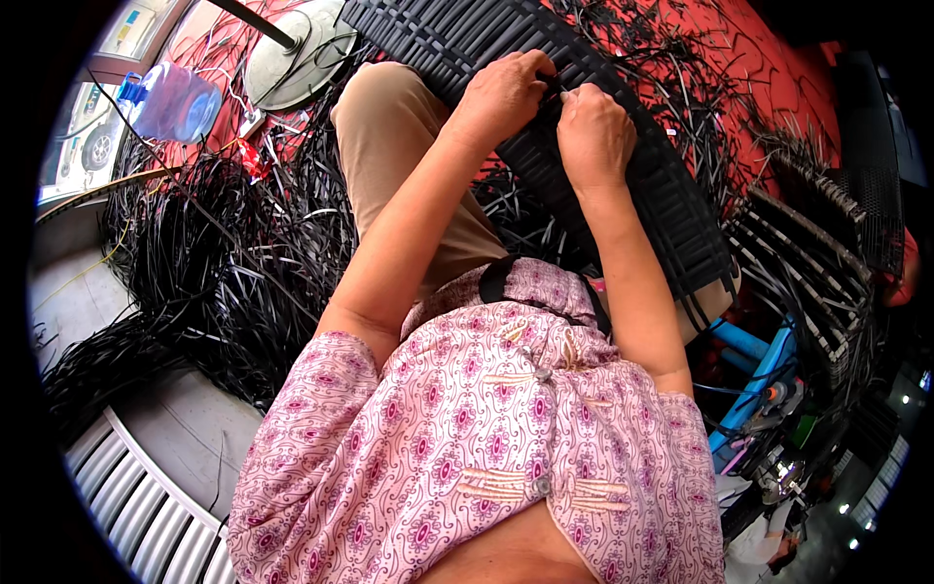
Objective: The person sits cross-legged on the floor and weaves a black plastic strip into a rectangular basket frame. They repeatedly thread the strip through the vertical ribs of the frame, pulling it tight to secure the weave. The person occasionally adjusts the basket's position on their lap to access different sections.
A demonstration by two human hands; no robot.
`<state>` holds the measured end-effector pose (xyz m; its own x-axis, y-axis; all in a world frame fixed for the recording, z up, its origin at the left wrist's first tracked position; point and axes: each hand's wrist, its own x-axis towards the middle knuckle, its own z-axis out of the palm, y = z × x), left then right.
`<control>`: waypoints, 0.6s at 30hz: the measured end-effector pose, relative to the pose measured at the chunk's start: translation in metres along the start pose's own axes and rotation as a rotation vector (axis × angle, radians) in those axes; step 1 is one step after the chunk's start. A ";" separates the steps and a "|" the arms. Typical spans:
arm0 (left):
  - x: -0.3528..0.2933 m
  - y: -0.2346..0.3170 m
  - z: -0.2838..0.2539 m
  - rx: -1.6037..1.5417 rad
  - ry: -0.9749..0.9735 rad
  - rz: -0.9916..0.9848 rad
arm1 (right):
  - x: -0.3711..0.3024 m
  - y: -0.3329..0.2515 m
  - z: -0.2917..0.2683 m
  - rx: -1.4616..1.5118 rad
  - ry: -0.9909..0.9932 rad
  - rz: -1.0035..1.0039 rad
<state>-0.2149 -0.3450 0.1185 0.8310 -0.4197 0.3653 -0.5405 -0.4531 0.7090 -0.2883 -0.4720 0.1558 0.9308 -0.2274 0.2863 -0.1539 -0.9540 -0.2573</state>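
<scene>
A long woven panel of flat black plastic strips (671, 200) lies slanted across my lap, running from the top of the view down to the right. My left hand (504, 95) is bent over it, fingers closed at a black plastic strip (556, 86) near its middle. Just to the right, my right hand (595, 134) is closed too, thumb and forefinger pinched by the same strip. Only a small gap parts the two hands. Most of the strip is hidden behind my fingers. My beige trouser knee (384, 102) rises beside the panel's left edge.
Loose black strips (248, 234) lie in a big heap at the left and over the red floor (778, 58). A blue water jug (180, 102) and a round stand base (300, 58) are at the far left. Blue bars (759, 380) and a woven frame (803, 258) stand at the right.
</scene>
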 end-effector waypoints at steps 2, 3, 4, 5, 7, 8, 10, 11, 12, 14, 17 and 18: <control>0.004 -0.003 -0.003 -0.034 -0.056 -0.035 | -0.001 -0.002 0.002 -0.052 0.017 -0.015; 0.006 -0.004 -0.005 -0.063 -0.100 -0.071 | -0.001 -0.003 0.004 -0.079 0.026 -0.024; 0.009 -0.006 -0.008 -0.084 -0.126 -0.089 | -0.001 -0.004 0.006 -0.115 0.041 -0.039; 0.010 -0.007 -0.009 -0.141 -0.131 -0.105 | -0.001 -0.005 0.008 -0.130 0.047 -0.045; 0.011 -0.007 -0.013 -0.049 -0.117 -0.049 | 0.002 -0.006 0.013 -0.198 0.063 -0.065; 0.011 -0.008 -0.014 0.000 -0.118 -0.029 | 0.003 -0.007 0.014 -0.201 0.069 -0.077; 0.008 -0.008 -0.016 0.057 -0.060 0.018 | 0.003 -0.007 0.017 -0.235 0.067 -0.095; 0.006 -0.008 -0.016 0.086 -0.033 0.046 | 0.003 -0.007 0.018 -0.226 0.077 -0.108; 0.004 -0.008 -0.017 0.108 -0.026 0.044 | 0.002 -0.007 0.018 -0.219 0.086 -0.121; 0.002 -0.009 -0.016 0.152 0.005 0.062 | 0.001 -0.007 0.019 -0.212 0.094 -0.140; 0.002 -0.011 -0.015 0.087 0.043 0.090 | -0.002 -0.008 0.019 -0.210 0.099 -0.155; 0.004 -0.012 -0.015 0.058 0.041 0.111 | -0.002 -0.008 0.019 -0.210 0.103 -0.158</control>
<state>-0.2036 -0.3297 0.1206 0.7696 -0.4375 0.4651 -0.6352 -0.4509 0.6271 -0.2825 -0.4605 0.1394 0.9119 -0.0805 0.4024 -0.0845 -0.9964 -0.0078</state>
